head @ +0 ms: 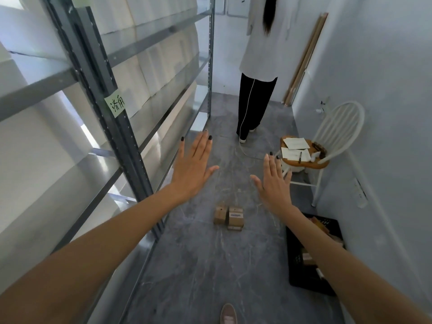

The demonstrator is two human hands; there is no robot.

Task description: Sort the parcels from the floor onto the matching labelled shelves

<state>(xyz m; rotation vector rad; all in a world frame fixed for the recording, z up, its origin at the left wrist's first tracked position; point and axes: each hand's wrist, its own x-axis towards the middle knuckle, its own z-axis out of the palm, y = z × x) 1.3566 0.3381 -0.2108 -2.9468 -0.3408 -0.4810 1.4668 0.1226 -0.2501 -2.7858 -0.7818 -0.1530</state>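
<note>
Two small brown cardboard parcels stand side by side on the grey floor: the left parcel (220, 214) and the right parcel (235, 218), which carries a printed label. Both my arms are stretched forward above them. My left hand (194, 166) is flat and open, palm down, fingers spread, close to the shelf rack. My right hand (272, 181) is open too and holds nothing. A grey metal shelf rack (121, 134) runs along the left, with a green handwritten label (115, 105) stuck on its upright.
A black crate (298, 267) with more parcels sits on the floor at the right wall. A white chair (327, 146) with papers and a pen stands beyond it. A person (257, 66) in a white top stands in the aisle ahead. My shoe (228, 314) shows at the bottom.
</note>
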